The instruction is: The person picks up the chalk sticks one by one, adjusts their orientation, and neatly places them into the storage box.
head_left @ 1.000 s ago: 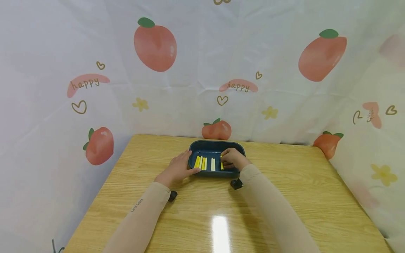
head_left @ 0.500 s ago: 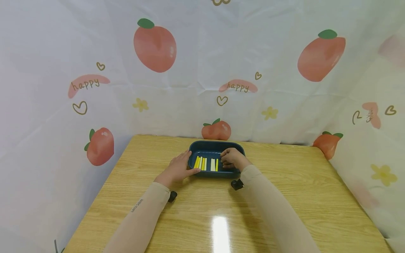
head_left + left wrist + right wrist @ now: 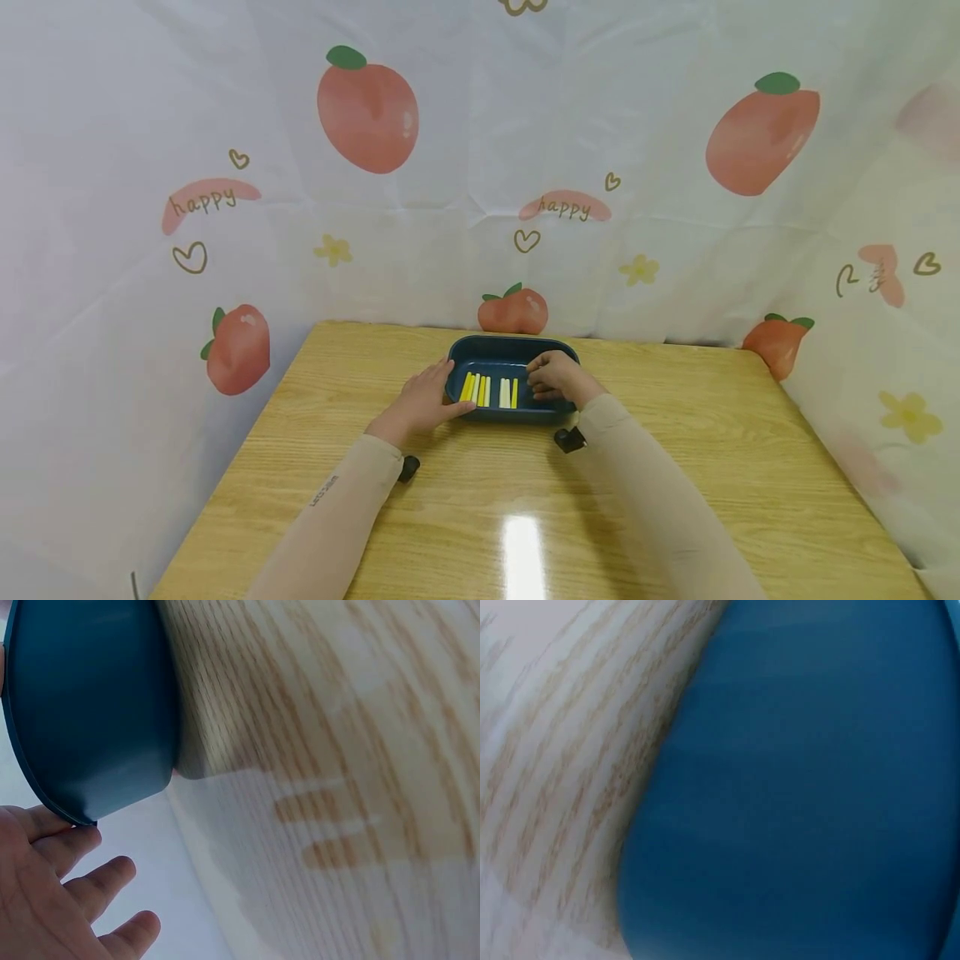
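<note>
A dark blue tray (image 3: 525,417) holds thin chalk sticks. On its left side several yellow and white chalk sticks (image 3: 481,391) lie side by side. Apart from them, nearer the middle, white chalk (image 3: 504,393) lies beside a yellow chalk stick (image 3: 514,394). My left hand (image 3: 423,397) grips the tray's left front corner, thumb on the front rim and fingers at the left. In the left wrist view its lower fingers stand off the wall. My right hand (image 3: 561,377) hovers inside the right half, fingers loosely bent, no chalk visible in them. The right wrist view has only the tray's outside wall (image 3: 802,787).
The tray stands near the back of a wooden table (image 3: 480,500). Behind it hangs a white cloth (image 3: 450,167) printed with peaches. A black wrist device (image 3: 570,439) sits under the right wrist, and another (image 3: 408,468) by the left.
The yellow chalk stick by my right fingers has moved left to lie beside the white chalk. My right hand has let go of it and drawn slightly right. The left hand stays put.
</note>
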`<state>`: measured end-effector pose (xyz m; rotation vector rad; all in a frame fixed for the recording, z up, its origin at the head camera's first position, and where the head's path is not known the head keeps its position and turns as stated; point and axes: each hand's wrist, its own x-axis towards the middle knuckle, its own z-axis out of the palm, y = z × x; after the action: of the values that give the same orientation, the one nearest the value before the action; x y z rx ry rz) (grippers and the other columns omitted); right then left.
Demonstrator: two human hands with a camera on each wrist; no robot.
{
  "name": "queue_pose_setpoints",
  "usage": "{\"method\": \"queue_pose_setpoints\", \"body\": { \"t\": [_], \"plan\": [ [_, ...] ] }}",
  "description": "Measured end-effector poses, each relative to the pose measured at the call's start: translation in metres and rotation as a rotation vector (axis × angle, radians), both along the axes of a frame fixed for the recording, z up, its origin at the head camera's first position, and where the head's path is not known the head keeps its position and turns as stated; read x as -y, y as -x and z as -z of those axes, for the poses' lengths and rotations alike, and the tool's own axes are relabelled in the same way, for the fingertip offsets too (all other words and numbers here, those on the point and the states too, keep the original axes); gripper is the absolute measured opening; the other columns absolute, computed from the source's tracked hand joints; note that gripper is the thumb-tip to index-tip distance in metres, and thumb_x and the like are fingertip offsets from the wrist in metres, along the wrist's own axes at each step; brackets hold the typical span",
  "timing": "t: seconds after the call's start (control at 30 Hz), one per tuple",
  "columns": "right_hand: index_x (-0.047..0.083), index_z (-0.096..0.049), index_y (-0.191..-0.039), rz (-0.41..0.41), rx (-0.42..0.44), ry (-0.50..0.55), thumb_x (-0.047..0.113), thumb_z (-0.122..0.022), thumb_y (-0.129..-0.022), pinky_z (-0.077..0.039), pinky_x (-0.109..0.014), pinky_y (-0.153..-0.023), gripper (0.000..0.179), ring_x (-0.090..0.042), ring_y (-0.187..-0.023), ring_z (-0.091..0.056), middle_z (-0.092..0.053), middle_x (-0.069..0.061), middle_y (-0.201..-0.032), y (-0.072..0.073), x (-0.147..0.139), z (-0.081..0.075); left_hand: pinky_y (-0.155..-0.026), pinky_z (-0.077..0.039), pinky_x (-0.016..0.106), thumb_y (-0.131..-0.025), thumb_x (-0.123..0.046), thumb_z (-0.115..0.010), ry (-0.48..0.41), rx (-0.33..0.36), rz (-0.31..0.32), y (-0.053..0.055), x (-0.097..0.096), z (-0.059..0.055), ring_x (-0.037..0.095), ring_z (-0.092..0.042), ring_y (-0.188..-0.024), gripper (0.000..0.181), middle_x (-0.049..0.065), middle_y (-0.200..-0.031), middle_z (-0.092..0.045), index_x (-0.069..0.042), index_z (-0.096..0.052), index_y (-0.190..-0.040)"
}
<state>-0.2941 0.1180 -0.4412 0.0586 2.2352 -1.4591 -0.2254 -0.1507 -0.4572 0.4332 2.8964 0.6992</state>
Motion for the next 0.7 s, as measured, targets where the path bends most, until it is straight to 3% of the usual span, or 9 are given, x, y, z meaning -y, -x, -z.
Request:
{"method": "queue_pose_setpoints", "body": {
  "t": [0.4, 0.7],
  "plan": [
    [-0.008, -0.052, -0.132, -0.043, 0.009, -0.007, 0.001, -0.062, -0.096, -0.059, -0.035, -0.074, 0.038, -0.023, -0.079, -0.060, -0.061, -0.016, -0.105, -0.009, -0.011, -0.017, -0.120, -0.015, 0.058, -0.092, -0.061, -0.062, -0.006, -0.004, 0.001, -0.001, -0.001, -0.001, 0.035, -0.020, -0.151, 0.098, 0.013, -0.166, -0.019, -0.004, -0.021, -0.159],
    [-0.008, -0.050, -0.135, -0.081, -0.007, -0.019, 0.005, -0.060, -0.099, -0.058, -0.034, -0.075, 0.040, -0.020, -0.076, -0.059, -0.059, -0.015, -0.107, -0.014, -0.024, -0.020, -0.120, -0.015, 0.058, -0.092, -0.062, -0.061, 0.002, 0.002, 0.007, 0.001, 0.000, 0.002, 0.034, -0.020, -0.151, 0.098, 0.014, -0.166, -0.018, -0.004, -0.020, -0.160]
  ]
}}
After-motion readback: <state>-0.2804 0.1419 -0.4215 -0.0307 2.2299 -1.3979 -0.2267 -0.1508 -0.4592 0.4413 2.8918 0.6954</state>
